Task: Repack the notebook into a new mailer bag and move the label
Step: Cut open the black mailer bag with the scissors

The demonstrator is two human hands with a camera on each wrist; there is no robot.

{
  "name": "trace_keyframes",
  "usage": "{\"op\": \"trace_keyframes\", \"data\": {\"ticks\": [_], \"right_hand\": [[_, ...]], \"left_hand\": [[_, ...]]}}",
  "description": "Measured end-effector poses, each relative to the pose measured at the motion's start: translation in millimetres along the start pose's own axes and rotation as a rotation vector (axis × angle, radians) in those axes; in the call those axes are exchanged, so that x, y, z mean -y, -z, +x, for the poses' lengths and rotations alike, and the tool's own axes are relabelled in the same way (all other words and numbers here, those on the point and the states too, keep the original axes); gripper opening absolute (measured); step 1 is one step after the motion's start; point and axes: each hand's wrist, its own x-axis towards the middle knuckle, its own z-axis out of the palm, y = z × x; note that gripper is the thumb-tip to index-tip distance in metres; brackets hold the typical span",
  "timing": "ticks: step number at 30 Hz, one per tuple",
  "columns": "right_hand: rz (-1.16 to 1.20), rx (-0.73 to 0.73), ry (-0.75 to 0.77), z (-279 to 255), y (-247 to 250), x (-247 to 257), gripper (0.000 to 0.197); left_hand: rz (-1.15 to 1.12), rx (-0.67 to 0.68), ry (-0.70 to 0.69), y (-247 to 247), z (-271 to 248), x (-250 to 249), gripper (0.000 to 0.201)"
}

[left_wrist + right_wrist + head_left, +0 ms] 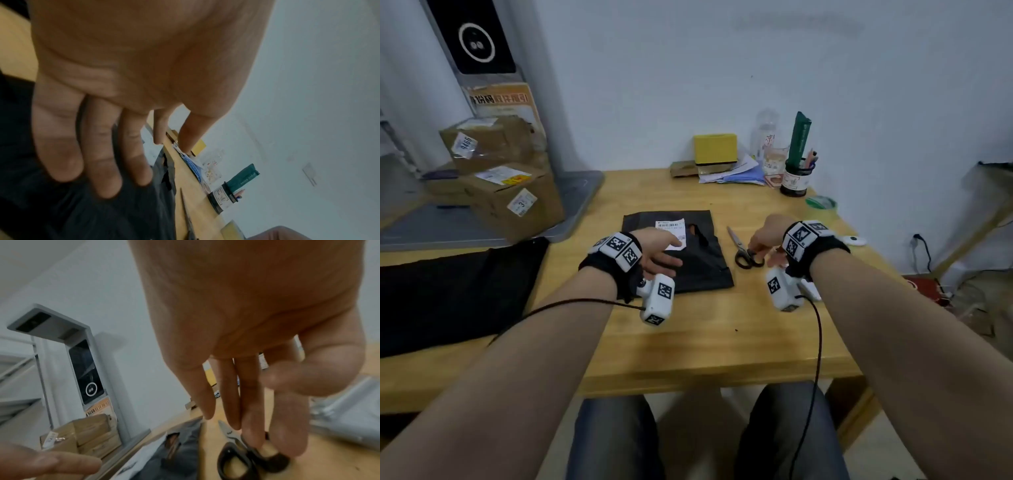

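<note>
A black mailer bag [681,253] with a white label [671,233] is laid flat at the middle of the tabletop [688,342]. The left hand [657,255] is kept over it, its grip wide with fingers [102,154] extended. The handles of the scissors [743,248], just beside the bag, are touched by the right hand [765,236], its grip narrow but not yet closed around them. A second black bag [448,294] is seen at the left.
</note>
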Motion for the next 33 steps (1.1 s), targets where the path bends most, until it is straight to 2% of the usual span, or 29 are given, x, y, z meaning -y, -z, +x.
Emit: {"op": "trace_keyframes", "data": {"ticks": [3, 5, 12, 18, 23, 26, 28, 30, 33], "right_hand": [[-0.072, -0.011, 0.019, 31, -10, -5, 0.022], [-0.146, 0.001, 0.018, 44, -17, -5, 0.031], [-0.363, -0.013, 0.03, 55, -20, 5, 0.04], [-0.455, 0.012, 0.014, 72, -22, 9, 0.04], [-0.481, 0.037, 0.001, 75, -20, 14, 0.038], [-0.33, 0.002, -0.013, 75, -16, 9, 0.033], [-0.075, 0.036, -0.044, 76, -7, 7, 0.029], [0.236, 0.125, -0.084, 77, 2, 8, 0.026], [0.553, 0.229, -0.025, 87, 0, 17, 0.017]], "left_hand": [[-0.032, -0.027, 0.055, -7, 9, 1, 0.054], [-0.065, -0.05, 0.07, -9, 21, 4, 0.058], [-0.148, -0.1, 0.105, -2, 59, -8, 0.065], [-0.12, -0.18, 0.048, 12, 88, -20, 0.058], [-0.162, -0.184, -0.065, 20, 111, -30, 0.056], [-0.278, -0.114, -0.098, 32, 128, -29, 0.056], [-0.325, -0.11, -0.112, 43, 131, -27, 0.045], [-0.331, -0.188, -0.132, 53, 126, -27, 0.034], [-0.254, -0.297, -0.08, 66, 114, -22, 0.024]]}}
